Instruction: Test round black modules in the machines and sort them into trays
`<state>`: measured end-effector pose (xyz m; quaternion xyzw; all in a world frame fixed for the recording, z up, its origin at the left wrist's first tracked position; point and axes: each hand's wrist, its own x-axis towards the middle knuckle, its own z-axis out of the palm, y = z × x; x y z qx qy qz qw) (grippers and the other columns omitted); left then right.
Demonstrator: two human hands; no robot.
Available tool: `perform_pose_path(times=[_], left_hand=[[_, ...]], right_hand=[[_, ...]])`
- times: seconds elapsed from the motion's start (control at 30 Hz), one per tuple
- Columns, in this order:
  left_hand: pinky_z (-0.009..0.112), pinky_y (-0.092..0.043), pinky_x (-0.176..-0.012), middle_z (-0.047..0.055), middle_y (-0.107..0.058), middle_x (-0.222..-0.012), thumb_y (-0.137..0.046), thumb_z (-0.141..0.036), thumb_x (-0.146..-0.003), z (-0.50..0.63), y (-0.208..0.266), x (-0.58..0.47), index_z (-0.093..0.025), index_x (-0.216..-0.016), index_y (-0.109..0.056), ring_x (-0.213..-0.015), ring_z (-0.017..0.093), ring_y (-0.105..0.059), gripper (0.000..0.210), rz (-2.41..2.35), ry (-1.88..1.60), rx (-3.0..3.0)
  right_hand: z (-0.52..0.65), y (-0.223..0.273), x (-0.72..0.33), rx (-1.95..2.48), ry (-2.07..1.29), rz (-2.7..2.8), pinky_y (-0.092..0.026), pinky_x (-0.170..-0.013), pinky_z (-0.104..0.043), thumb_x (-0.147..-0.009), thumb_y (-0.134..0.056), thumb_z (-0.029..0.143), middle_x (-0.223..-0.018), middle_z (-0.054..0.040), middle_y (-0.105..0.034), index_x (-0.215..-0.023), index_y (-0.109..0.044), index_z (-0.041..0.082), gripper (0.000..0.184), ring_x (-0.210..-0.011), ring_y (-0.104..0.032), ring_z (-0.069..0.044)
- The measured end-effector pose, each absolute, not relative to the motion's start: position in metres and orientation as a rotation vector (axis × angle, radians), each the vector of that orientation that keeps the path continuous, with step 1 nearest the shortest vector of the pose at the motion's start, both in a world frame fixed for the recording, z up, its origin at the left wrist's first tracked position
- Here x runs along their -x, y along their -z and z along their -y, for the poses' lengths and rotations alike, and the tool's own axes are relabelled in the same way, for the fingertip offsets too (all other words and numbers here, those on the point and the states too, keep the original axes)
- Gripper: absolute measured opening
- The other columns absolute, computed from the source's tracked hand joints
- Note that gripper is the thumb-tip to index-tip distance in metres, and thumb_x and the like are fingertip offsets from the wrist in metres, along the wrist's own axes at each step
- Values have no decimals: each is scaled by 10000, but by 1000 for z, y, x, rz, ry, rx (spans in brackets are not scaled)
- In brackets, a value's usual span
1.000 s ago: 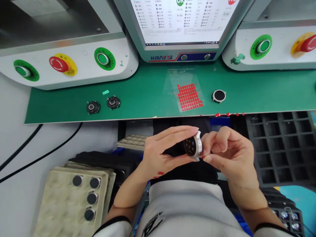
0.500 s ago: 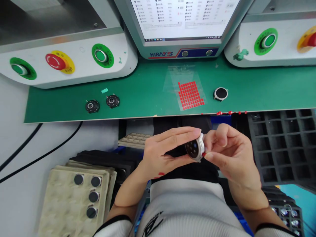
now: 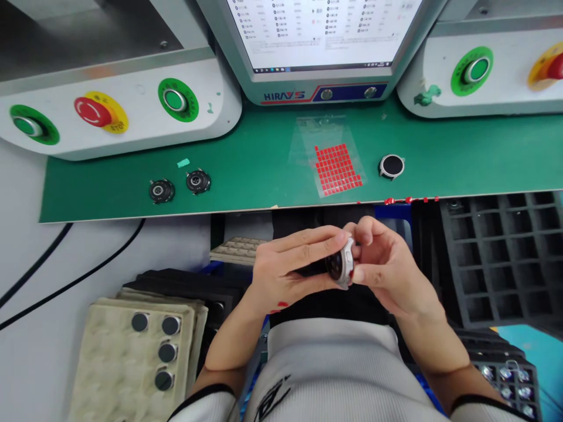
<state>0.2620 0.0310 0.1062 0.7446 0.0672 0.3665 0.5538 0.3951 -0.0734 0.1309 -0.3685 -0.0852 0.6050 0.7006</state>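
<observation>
Between the fingers and thumb of my left hand (image 3: 294, 258) is a round smartwatch (image 3: 347, 261) without a strap, its dark screen turned to the left and its silver side with a button facing up. My right hand (image 3: 387, 264) is closed against the watch's right side, fingers curled behind it and thumb at the lower edge. A small bit of red shows by that thumb tip; whether it is on the watch or the thumb is unclear. Red sticker pieces (image 3: 282, 305) cling to my left wrist.
On the green bench lie a sheet of red stickers (image 3: 338, 170), a silver watch (image 3: 391, 166) and two dark watches (image 3: 198, 181), back up. Red bits line the bench edge. A beige tray (image 3: 109, 363) with several watches is lower left; a black grid tray (image 3: 505, 258) is right.
The watch has turned so its screen shows less and its side more. My right hand has moved left, closer against the watch.
</observation>
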Motion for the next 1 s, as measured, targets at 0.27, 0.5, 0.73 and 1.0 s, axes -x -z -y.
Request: perform_pose_path(times=[0.27, 0.5, 0.73, 1.0], left_hand=[[261, -640, -698, 93, -722, -1131, -476, -279, -1005, -26, -117, -262, -217, -1238, -658, -890, 168, -734, 303, -279, -503, -762], [158, -520, -430, 42, -675, -874, -590, -413, -936, -8, -118, -271, -167, -981, -629, -588, 89, -611, 253, -409, -645, -798], [147, -431, -382, -24, -570, -760, -510, -401, -980, 0, -112, -278, -182, -905, -580, -468, 49, -518, 242, -525, -701, -1091], [170, -454, -518, -41, -559, -717, -422, -348, -1022, 4, -116, -282, -215, -1048, -561, -552, 72, -516, 194, -533, -690, -1468]], right_hand=[[74, -122, -397, 1014, -960, 211, -538, -594, -210, -759, -754, 207, -849, 9, -614, -803, -615, 196, 146, -677, -597, -90], [74, -118, -383, 1065, -841, 345, -580, -840, -292, -826, -692, 170, -942, -15, -686, -871, -657, 224, 78, -923, -683, -148], [64, -121, -366, 1043, -975, 402, -555, -607, -190, -878, -674, 284, -1069, -46, -718, -1044, -700, 249, 172, -822, -675, -126], [64, -125, -368, 1043, -1005, 371, -401, -423, -135, -855, -674, 345, -1077, -48, -706, -1077, -729, 257, 245, -588, -514, -62]])
